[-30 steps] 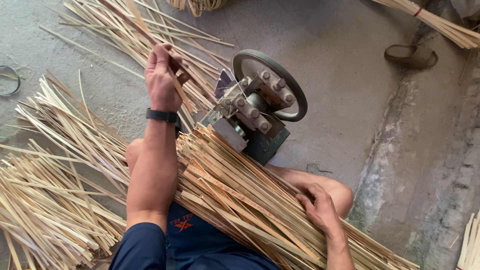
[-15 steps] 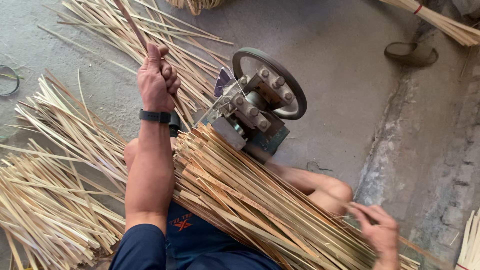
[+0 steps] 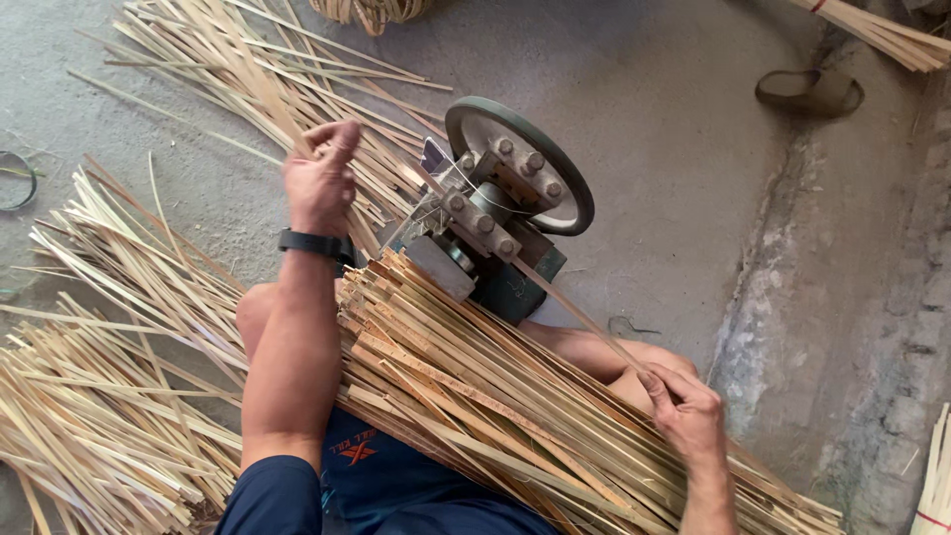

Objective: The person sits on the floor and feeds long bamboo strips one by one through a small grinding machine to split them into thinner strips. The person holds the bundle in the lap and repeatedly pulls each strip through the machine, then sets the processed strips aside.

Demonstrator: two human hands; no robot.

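A small green metal machine [image 3: 500, 213] with a round wheel and bolted rollers stands on the concrete floor between my legs. My right hand [image 3: 684, 408] pinches one long bamboo strip [image 3: 575, 315] that runs slanting up into the rollers. My left hand [image 3: 322, 178], a black band on its wrist, is raised left of the machine with fingers closed on thin split strips [image 3: 263, 84] coming out on the far side. A thick bundle of bamboo strips [image 3: 475, 396] lies across my lap.
Loose split strips are piled on the floor at left [image 3: 89, 416] and fanned out beyond the machine [image 3: 218, 50]. A sandal [image 3: 807, 91] lies at upper right, a metal ring [image 3: 18, 180] at far left. More tied strips [image 3: 882, 35] sit top right.
My right hand reached out to the lower right, then came back holding one strip fed into the rollers. My left hand stayed raised left of the machine, shifting its grip on the thin strips.
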